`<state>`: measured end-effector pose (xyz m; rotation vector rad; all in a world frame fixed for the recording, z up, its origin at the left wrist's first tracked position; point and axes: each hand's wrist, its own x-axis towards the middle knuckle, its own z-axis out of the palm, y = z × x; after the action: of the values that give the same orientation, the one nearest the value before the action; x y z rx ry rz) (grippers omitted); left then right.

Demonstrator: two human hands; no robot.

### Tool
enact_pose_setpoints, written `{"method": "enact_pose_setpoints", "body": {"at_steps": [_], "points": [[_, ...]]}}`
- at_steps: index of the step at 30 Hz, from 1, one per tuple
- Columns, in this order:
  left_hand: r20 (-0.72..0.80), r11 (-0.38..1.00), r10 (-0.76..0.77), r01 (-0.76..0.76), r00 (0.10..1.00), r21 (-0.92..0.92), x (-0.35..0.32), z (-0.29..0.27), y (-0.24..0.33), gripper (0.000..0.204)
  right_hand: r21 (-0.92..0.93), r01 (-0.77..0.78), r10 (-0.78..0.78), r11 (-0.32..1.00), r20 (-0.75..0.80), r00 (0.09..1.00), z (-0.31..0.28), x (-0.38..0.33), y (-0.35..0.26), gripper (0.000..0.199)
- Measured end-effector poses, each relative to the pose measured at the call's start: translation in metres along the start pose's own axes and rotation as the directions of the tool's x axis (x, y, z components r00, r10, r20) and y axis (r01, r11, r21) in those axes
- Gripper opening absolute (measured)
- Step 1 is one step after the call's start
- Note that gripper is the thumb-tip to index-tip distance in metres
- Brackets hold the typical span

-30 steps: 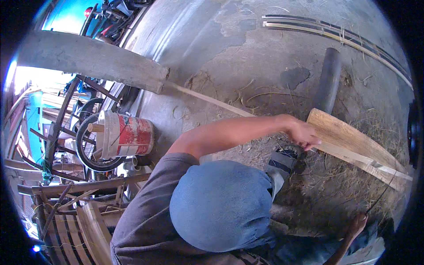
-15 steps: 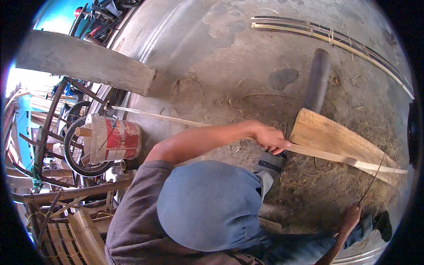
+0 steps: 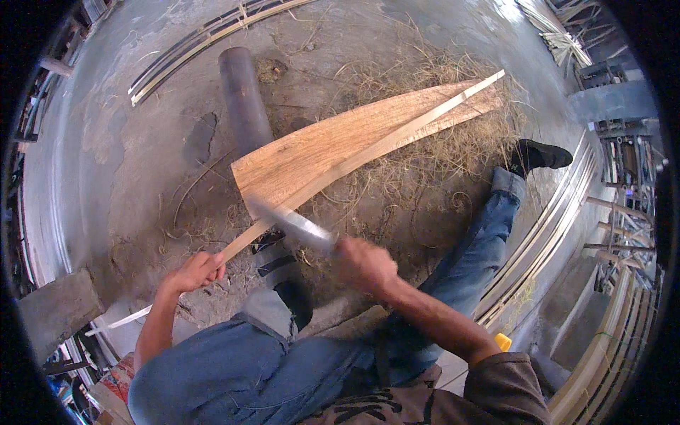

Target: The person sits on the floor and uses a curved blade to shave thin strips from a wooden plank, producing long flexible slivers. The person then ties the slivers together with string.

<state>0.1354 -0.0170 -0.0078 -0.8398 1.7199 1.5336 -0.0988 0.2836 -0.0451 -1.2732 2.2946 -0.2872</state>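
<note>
My left hand (image 3: 197, 272) is closed around the near end of a long pale bamboo strip (image 3: 439, 115). The strip runs diagonally away to the right, lying along a broad tapered wooden board (image 3: 340, 134). In my right hand (image 3: 366, 265) is a knife, its handle hidden by the fingers. The blade (image 3: 306, 229), smeared by motion, points left and crosses the strip near the board's near end; whether it touches the strip I cannot tell. The board's left end is against a dark cylinder (image 3: 244, 99), pipe or log.
Curly shavings (image 3: 453, 152) litter the floor around the board. My jeans-clad legs (image 3: 464, 248) spread on either side, one foot beneath the strip. Split strips (image 3: 212, 35) lie at the far left, more long strips (image 3: 545, 219) at the right. A concrete block (image 3: 60, 312) stands at the left.
The view has swung round to the right. My right hand has brought the knife from the strip's far end to near the left hand, which still grips the strip.
</note>
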Motion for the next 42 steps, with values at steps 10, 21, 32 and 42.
{"method": "enact_pose_setpoints", "body": {"at_steps": [10,21,32,42], "points": [[-0.028,0.999,-0.02,0.02,0.999,0.026,-0.025,-0.01,-0.012,0.057,-0.332,-0.319,0.178,0.888,-0.39,0.903,-0.044,0.047,0.194,0.011],[-0.476,0.713,0.519,-0.053,0.71,0.699,0.013,0.046,0.05,0.031,0.011,-0.225,0.225,0.974,-0.095,0.97,0.006,0.014,0.027,0.017],[-0.501,0.641,0.443,0.129,0.743,0.757,0.02,0.03,0.063,0.029,-0.081,-0.168,0.156,0.982,-0.137,0.978,-0.03,0.042,0.065,0.013],[-0.5,0.66,0.463,0.092,0.732,0.746,0.009,0.024,0.028,0.026,-0.139,-0.546,0.467,0.826,-0.374,0.801,-0.093,0.027,0.224,0.029]]}}
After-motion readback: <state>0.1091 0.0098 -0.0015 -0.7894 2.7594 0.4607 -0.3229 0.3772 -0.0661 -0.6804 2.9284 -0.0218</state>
